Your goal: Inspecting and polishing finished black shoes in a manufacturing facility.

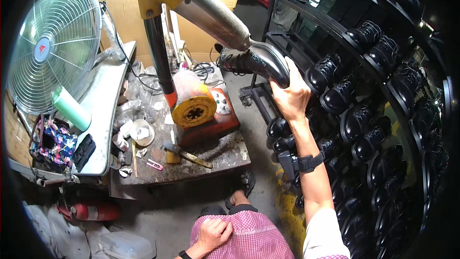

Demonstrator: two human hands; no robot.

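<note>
Shoe [262, 65]: right hand [291, 93] grips its toe; hold it steady by the pipe [215, 17], though contact is unclear. Left hand [214, 235]: fingers curled closed.

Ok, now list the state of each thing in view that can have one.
Black shoe: laced, held up in the air
Right hand: closed around the black shoe's shiny end
Left hand: loosely curled, resting on the pink checked cloth
Black wrist strap: fastened
Fan: standing upright; running or not, cannot tell
Pink tool: lying on the workbench
Other shoes: in rows, laced where laces show
</note>
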